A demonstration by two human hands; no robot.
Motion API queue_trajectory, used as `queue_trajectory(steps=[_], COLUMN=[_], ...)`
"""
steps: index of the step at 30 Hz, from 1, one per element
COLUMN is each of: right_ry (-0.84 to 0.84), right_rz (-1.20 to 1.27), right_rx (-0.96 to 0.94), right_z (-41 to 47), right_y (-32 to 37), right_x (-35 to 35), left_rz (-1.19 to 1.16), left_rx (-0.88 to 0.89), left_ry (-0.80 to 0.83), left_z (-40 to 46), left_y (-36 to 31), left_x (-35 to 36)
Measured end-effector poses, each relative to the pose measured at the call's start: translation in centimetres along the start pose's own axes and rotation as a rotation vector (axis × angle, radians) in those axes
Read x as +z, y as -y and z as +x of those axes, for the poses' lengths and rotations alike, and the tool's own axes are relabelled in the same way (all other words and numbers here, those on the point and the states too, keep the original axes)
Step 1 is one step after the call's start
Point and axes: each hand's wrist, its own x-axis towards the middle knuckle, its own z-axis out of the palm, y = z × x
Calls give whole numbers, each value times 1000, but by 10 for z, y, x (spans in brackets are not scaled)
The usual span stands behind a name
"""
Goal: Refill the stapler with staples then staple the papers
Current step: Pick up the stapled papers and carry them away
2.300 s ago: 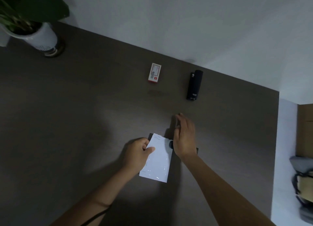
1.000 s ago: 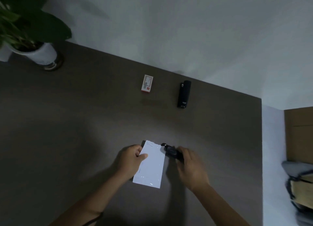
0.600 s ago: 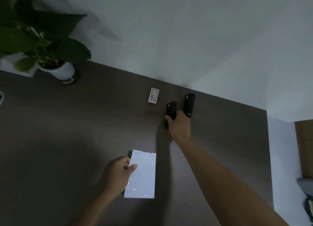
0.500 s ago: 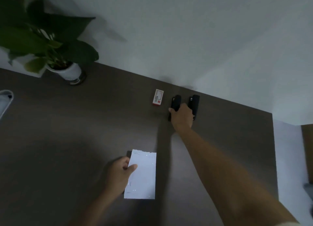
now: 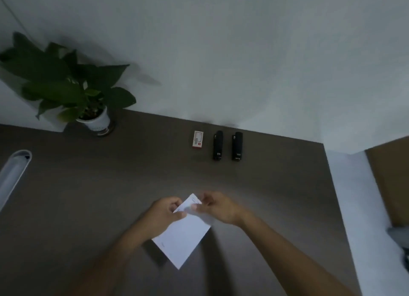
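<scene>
The white papers (image 5: 184, 233) sit turned like a diamond near the front of the dark desk (image 5: 110, 185). My left hand (image 5: 164, 213) pinches their upper left edge. My right hand (image 5: 218, 207) pinches the top corner from the right. Two black staplers lie side by side at the desk's far edge, one (image 5: 218, 145) on the left and the other (image 5: 237, 145) on the right, both away from my hands. A small white and red staple box (image 5: 197, 139) lies just left of them.
A potted green plant (image 5: 73, 89) in a white pot stands at the far left of the desk. A white oval cable opening (image 5: 13, 176) is at the left edge. The desk ends at the right near a brown cabinet (image 5: 389, 180).
My right hand set a stapler down beside the other one at the far edge, then came back to the papers. The papers have turned to a diamond angle, now held by both hands.
</scene>
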Motion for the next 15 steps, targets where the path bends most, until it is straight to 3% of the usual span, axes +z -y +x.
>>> queue_trajectory(steps=[2, 8, 15], right_ry=[-45, -404, -663], right_rz=[42, 256, 461], right_rx=[22, 155, 314], right_z=[-22, -97, -203], right_y=[-17, -68, -180], right_x=[5, 18, 35], left_rz=[68, 174, 281], left_rx=[31, 72, 59], left_ry=[54, 167, 318], left_z=[-4, -18, -21], left_y=[-15, -36, -59], left_x=[-2, 35, 161])
